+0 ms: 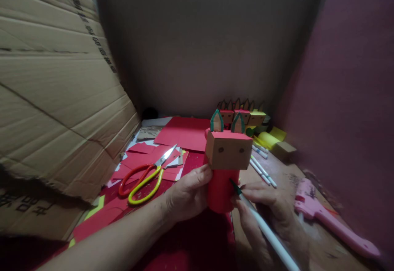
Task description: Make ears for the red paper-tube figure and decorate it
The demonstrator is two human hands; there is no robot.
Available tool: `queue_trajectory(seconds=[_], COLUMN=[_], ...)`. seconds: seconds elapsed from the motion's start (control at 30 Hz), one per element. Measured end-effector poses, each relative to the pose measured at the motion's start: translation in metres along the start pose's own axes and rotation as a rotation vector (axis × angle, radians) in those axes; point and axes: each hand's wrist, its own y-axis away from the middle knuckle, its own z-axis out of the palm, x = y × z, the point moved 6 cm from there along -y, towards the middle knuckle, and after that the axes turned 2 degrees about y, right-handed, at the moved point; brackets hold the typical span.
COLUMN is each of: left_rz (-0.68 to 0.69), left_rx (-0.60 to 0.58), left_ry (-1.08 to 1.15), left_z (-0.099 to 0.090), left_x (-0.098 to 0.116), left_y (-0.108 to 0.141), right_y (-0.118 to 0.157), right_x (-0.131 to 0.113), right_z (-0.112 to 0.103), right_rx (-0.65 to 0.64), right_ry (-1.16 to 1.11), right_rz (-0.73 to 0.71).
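Observation:
My left hand (191, 193) is wrapped round a paper animal figure (224, 191) from its left side. The figure has a red tube body and a cardboard box head with two drawn eyes. Two pointed ears edged in green rise from its red top. In my right hand (271, 209) is a white marker (266, 230), pinched between thumb and fingers. Its dark green tip points at the red tube and seems to touch it, beside a small dark mark. Part of my left hand's fingers is hidden behind the tube.
Scissors (144, 181) with red and yellow handles lie on red paper scraps (138, 160) at left. Several similar figures (241, 116) stand at the back. More markers (263, 170) and a pink glue gun (323, 215) lie at right. A cardboard sheet (55, 82) walls the left side.

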Motion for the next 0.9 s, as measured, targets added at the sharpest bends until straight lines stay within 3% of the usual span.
queue_trajectory(seconds=[0.67,0.9], left_rz=[-0.001,-0.019], left_rx=[0.044,0.055], left_ry=[0.032,0.033], left_z=[-0.0038,-0.0041], left_x=[-0.003,-0.0033], left_y=[0.0004,0.0009], right_y=[0.0009,0.0026], right_x=[-0.0015,-0.0027], right_z=[0.0025,0.0065], right_rx=[0.011,0.088], right_ry=[-0.048,-0.176], right_rz=[-0.004,0.129])
